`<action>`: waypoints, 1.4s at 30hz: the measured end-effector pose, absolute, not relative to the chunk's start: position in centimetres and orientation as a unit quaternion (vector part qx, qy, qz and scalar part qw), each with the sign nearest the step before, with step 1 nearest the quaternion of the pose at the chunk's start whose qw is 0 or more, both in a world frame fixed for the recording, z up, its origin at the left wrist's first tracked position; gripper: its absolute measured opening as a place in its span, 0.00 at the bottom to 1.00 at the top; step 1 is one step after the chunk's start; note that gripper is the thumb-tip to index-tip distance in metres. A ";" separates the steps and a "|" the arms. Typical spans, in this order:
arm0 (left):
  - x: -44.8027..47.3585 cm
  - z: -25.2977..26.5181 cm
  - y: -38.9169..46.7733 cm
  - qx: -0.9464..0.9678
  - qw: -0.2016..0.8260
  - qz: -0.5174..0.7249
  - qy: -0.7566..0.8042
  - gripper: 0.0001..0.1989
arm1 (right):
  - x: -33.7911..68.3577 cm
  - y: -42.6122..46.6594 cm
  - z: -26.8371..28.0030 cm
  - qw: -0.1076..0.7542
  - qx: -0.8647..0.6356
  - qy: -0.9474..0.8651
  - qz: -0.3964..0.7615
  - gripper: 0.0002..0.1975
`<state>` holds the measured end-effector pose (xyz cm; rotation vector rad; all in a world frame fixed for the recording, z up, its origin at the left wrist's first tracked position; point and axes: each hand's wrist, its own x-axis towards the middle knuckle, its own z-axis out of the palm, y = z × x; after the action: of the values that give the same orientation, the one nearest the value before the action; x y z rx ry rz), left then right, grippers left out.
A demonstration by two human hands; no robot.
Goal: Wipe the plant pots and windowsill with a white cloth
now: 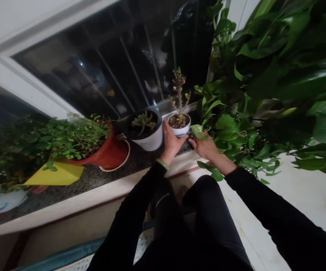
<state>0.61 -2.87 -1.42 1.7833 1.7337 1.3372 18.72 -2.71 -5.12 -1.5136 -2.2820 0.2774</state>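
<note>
A small white flowerpot (pixel 180 131) with a thorny, sparse-leaved plant (pixel 179 92) stands on the dark stone sill (pixel 95 184) by the window. My left hand (pixel 172 143) is at the pot's left front, fingers stretched up along its side and thumb spread away; whether it presses on the pot, I cannot tell. On the other side, my right hand (pixel 206 147) reaches in among green leaves at the pot's right front, its thumb apart and its fingers partly hidden by a leaf. Left of my left hand stands a larger white pot (pixel 149 142) with a succulent (pixel 143 122).
A red-brown pot (pixel 113 150) of leafy plants leans on a saucer at the left, with a yellow sheet (pixel 57 174) in front. Large trailing foliage (pixel 287 75) fills the right side. The window (pixel 117 56) rises behind the sill. My knees are below its edge.
</note>
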 end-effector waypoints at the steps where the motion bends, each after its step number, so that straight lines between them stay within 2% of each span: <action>1: 0.7 -1.2 -2.4 0.624 0.154 0.466 0.608 0.71 | 18.8 -1.5 -4.8 0.186 -0.561 -0.800 0.105 0.36; 5: 0.5 -0.6 -1.3 0.633 0.151 0.454 0.609 0.74 | 18.6 2.3 -3.6 0.155 -0.625 -0.748 0.162 0.33; 8: 0.1 -0.3 -0.9 0.641 0.155 0.454 0.599 0.75 | 18.3 2.4 -3.2 0.164 -0.603 -0.757 0.192 0.33; 13: -0.7 -0.4 -1.1 0.638 0.181 0.461 0.590 0.76 | 18.2 -0.6 -3.8 0.207 -0.490 -0.835 0.142 0.36; 22: -1.2 -0.5 -1.9 0.632 0.217 0.474 0.574 0.71 | 18.6 -0.4 -5.4 0.209 -0.474 -0.848 0.110 0.38; 30: -1.0 -0.7 -1.7 0.637 0.192 0.459 0.589 0.70 | 18.4 -0.8 -5.0 0.194 -0.492 -0.840 0.117 0.37; 34: -0.5 -1.0 -1.7 0.647 0.190 0.441 0.592 0.71 | 18.5 1.6 -5.1 0.207 -0.486 -0.833 0.161 0.36; 37: -0.3 -1.3 -1.9 0.641 0.192 0.438 0.600 0.71 | 18.2 5.1 -5.0 0.176 -0.558 -0.788 0.191 0.35; 40: -0.3 -1.6 -2.1 0.633 0.194 0.442 0.605 0.69 | 17.8 8.6 -4.6 0.169 -0.606 -0.757 0.177 0.33; 42: -0.4 -1.7 -2.1 0.634 0.197 0.443 0.603 0.68 | 17.7 10.2 -4.4 0.195 -0.604 -0.758 0.150 0.32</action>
<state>-0.36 -2.10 -1.74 1.7757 1.6874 1.2393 17.70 10.16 -4.38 -1.6920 -2.1255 0.4205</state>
